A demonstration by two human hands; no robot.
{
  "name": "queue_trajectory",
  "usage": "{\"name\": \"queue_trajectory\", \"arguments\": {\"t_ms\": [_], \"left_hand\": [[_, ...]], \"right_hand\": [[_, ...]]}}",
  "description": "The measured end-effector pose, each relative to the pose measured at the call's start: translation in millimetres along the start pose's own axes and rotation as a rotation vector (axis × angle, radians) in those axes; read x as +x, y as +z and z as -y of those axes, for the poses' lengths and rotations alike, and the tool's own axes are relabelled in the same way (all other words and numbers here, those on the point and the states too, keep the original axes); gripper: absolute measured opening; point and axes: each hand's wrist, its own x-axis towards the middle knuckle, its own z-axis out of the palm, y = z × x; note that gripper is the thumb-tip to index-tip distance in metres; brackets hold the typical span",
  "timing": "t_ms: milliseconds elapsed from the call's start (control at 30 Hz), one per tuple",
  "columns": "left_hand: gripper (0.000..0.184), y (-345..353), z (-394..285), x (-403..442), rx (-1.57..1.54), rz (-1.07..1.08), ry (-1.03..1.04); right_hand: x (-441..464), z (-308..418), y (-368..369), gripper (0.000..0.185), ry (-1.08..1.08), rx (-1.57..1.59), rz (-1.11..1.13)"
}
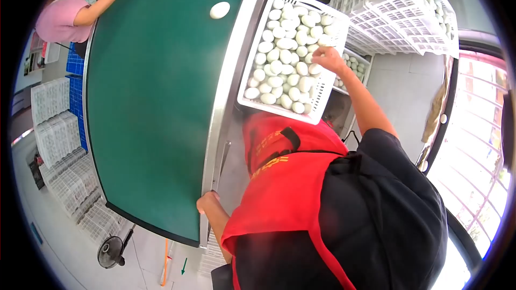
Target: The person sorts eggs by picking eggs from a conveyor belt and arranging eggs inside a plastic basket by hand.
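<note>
The long flat surface (156, 102) is plain dark green, with a shiny silver metal edge (221, 94). The square white plastic basket (326, 94) has rows of little slots. Its smooth oval eggs (276, 66) are white and very pale green. The cloth apron (290, 185) is bright red with yellow marks, over a plain black cloth shirt (398, 198). Another person's cloth top (62, 20) is pink.

Bench (156, 102): one. Loose eggs (220, 10) on it, top of frame: three. Near basket (328, 88), upper centre: one; eggs inside (276, 66), dozens, overlapping, exact count unclear. Stacked crates (389, 21), upper right: several, partly hidden. Fan (110, 252), lower left: one. Co-worker (63, 19), upper left: one.
</note>
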Motion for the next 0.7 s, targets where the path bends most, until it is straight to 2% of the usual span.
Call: {"name": "queue_trajectory", "arguments": {"t_ms": [100, 133, 167, 233, 333, 433, 500, 567, 667, 700], "left_hand": [[0.037, 0.4, -0.7, 4.3, -0.105, -0.031, -0.047], [0.037, 0.8, -0.5, 5.5, -0.087, -0.027, -0.039], [0.036, 0.6, -0.8, 6.3, -0.068, -0.022, -0.028], [0.036, 0.7, -1.3, 7.9, -0.042, -0.003, -0.022], [0.036, 0.1, -2.2, 17.4, -0.004, 0.030, -0.011], [0.036, -1.7, -2.3, 29.5, 0.025, 0.069, -0.005], [0.036, -2.4, -3.6, 37.2, 0.034, 0.090, -0.002], [0.036, -3.7, -4.3, 46.9, 0.034, 0.104, -0.003], [0.035, -6.9, -4.2, 68.5, 0.039, 0.166, -0.014], [0.035, -9.2, -5.9, 77.2, 0.039, 0.179, -0.013]], "right_hand": [[0.4, -22.1, 11.9, 0.029, -0.181, -0.475, 0.188], [-10.4, -31.2, 29.0, 0.029, -0.245, -0.533, 0.031], [-13.7, -18.6, 36.0, 0.032, -0.152, -0.683, 0.098], [-23.5, 0.3, 42.3, 0.034, -0.134, -0.729, 0.081], [-40.4, 12.8, 31.7, 0.033, -0.269, -0.711, 0.064], [-15.6, 0.0, 12.5, 0.033, -0.116, -0.678, -0.004], [-8.1, -7.9, 4.5, 0.024, -0.315, -0.800, -0.411], [8.5, -14.0, -1.7, 0.023, -0.187, -0.972, -0.105], [22.0, -10.6, -12.6, 0.026, -0.272, -1.095, 0.104], [27.2, -7.1, -15.2, 0.026, -0.269, -1.006, -0.028]]}}
